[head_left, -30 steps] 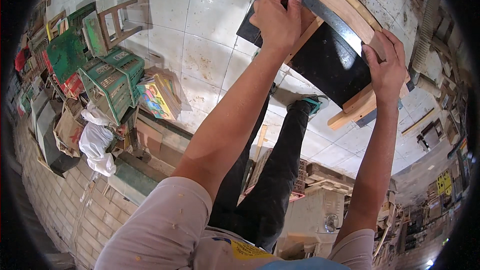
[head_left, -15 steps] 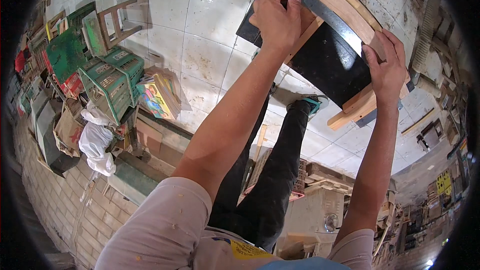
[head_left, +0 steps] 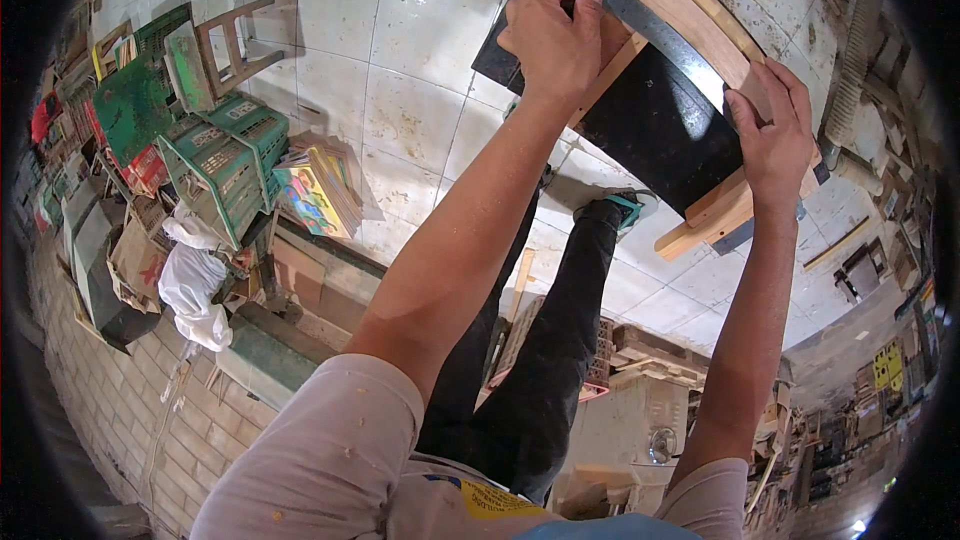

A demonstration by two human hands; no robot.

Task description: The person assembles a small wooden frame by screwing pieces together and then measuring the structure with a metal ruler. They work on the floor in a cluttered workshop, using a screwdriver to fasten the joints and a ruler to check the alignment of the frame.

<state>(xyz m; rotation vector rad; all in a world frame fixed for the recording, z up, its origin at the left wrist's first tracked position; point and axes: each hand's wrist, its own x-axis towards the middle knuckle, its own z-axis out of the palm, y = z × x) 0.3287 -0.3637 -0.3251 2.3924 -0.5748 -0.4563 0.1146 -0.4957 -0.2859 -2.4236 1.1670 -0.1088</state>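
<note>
At the upper right is a wooden assembly of pale strips and black boards. A long pale wooden strip (head_left: 670,5) runs along its far side, with a dark strip (head_left: 655,25) beside it. My right hand (head_left: 775,135) is closed on the near end of the pale strip, thumb on one side and fingers over the other. My left hand (head_left: 555,45) is curled over the far left corner of the assembly, its fingertips partly hidden. A glossy black panel (head_left: 665,125) lies between my hands, with short pale wooden pieces (head_left: 705,225) at its near right end.
My legs stand on white tiles, a shoe (head_left: 625,208) close by the assembly. To the left are a green plastic crate (head_left: 225,155), a stack of colourful books (head_left: 318,195), a white bag (head_left: 195,290) and a wooden frame (head_left: 235,45). Wood scraps (head_left: 650,355) lie behind my legs.
</note>
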